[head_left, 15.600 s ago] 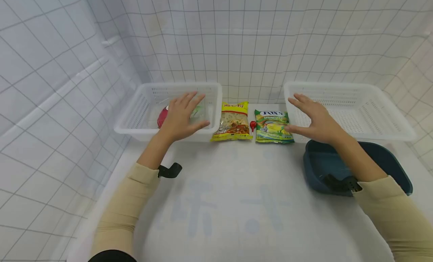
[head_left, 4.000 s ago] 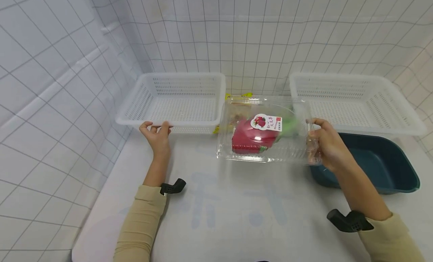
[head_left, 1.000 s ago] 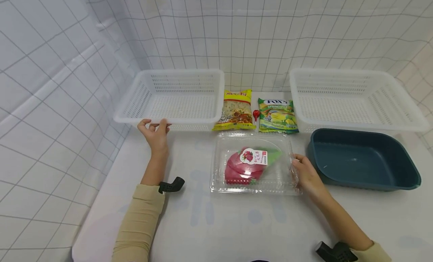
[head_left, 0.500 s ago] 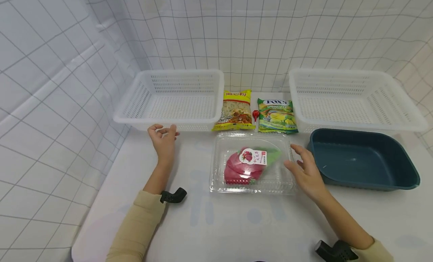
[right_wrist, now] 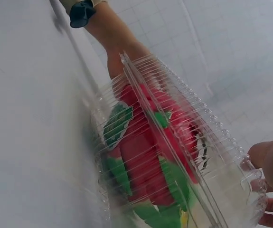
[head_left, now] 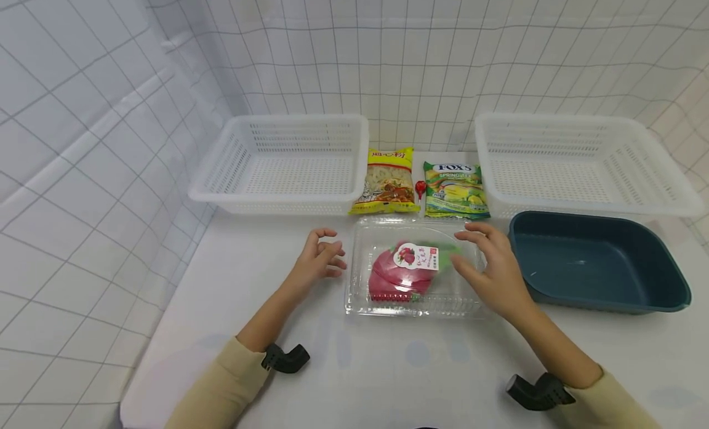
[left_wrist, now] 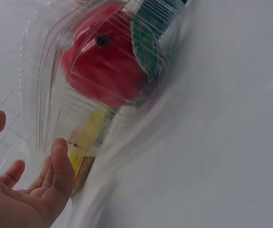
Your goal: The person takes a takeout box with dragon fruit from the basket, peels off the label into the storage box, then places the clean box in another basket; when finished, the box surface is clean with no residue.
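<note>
A clear plastic clamshell box (head_left: 360,293) lies closed on the table in the head view, with a red fruit (head_left: 396,275) with green parts inside and a white label (head_left: 423,257) on its lid. My left hand (head_left: 317,264) is just off the box's left side, fingers loosely bent and holding nothing. My right hand (head_left: 496,275) hovers at the box's right end, thumb and fingers spread apart over its edge. In the left wrist view my fingertips (left_wrist: 61,164) overlap the box's corner. The right wrist view has the right fingers (right_wrist: 269,156) alongside the lid's ridged rim.
Behind the box lie a yellow food packet (head_left: 388,183), a red-wrapped lollipop (head_left: 420,188) and a green FOX'S candy bag (head_left: 455,192). White baskets stand at back left (head_left: 277,201) and back right (head_left: 592,206). A dark teal basin (head_left: 604,300) sits right of the box.
The box has gone from the left basket to the table, carried by my right hand, which has since let go. My left hand has moved from the basket rim to the box's left side.
</note>
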`<state>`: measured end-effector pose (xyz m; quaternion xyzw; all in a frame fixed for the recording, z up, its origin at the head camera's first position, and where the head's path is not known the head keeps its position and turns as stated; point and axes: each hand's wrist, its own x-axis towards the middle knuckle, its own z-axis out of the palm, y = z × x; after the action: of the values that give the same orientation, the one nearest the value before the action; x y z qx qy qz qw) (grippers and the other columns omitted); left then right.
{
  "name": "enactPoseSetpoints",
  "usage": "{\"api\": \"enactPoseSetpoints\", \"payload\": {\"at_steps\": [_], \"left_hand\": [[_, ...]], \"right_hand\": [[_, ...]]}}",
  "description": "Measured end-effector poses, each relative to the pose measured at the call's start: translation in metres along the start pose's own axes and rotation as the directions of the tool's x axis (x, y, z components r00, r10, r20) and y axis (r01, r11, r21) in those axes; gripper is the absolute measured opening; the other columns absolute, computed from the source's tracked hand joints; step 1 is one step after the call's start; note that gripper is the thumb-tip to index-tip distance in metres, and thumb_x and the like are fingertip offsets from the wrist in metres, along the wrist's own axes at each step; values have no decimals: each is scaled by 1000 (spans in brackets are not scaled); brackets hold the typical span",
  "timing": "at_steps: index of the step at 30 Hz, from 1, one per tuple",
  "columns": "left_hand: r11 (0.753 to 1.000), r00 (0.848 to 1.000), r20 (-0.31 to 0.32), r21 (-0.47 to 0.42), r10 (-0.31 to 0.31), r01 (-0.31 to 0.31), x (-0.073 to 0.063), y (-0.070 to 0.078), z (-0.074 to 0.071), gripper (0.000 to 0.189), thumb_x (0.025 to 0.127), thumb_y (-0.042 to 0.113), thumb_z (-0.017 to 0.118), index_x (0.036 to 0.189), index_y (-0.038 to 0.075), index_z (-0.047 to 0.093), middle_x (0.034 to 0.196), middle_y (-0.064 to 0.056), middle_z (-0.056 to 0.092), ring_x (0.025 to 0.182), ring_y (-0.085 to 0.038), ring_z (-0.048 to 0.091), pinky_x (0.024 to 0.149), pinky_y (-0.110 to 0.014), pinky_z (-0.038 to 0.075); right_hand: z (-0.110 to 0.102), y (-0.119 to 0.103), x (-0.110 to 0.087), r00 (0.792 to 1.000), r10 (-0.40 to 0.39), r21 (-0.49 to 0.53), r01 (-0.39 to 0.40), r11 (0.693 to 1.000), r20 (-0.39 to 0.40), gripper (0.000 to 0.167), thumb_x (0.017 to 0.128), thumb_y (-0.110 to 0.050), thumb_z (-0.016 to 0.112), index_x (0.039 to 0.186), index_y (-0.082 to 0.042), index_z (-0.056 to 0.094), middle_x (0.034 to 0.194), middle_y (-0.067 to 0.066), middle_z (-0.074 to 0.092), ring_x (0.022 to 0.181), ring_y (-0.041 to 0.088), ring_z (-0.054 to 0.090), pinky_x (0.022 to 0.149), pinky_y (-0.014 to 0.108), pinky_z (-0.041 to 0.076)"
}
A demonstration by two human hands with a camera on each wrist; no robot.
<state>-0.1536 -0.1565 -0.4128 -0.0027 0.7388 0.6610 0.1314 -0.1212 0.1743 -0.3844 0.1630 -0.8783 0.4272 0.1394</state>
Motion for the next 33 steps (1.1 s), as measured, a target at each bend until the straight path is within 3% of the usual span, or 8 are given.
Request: {"api": "enactPoseSetpoints", "payload": {"at_steps": [8,16,22,33], "left_hand": [[999,984,173,12,32,-34,-11,-1,13,53,96,24,57,133,14,21,100,-11,53,81,-18,60,67,-30,54],[991,959,251,-54,132,-122,-15,-6,13,64,89,17,65,136,14,21,96,-8,48,67,-13,55,56,-24,50],[985,947,272,-85,171,-153,-14,-10,14,62,89,13,64,136,13,24,93,-7,47,62,-10,53,54,-23,48],[981,947,265,-116,179,-153,-13,-11,15,64,89,15,66,137,13,25,93,-8,47,63,-10,53,54,-22,48]], "right_hand": [[5,-8,13,998,-43,-71,47,996,51,17,84,-7,74,101,-4,72,104,10,59,105,30,49,88,51,38],[10,-16,21,993,36,-136,-20,990,109,11,84,-12,76,91,-4,72,90,7,59,88,25,51,75,41,41],[10,-23,23,985,100,-168,-76,983,141,10,85,-13,75,87,-4,71,88,10,58,86,29,52,76,42,39],[9,-27,26,974,160,-187,-129,974,162,11,85,-14,74,89,-4,70,91,11,58,88,28,52,82,48,36]]}}
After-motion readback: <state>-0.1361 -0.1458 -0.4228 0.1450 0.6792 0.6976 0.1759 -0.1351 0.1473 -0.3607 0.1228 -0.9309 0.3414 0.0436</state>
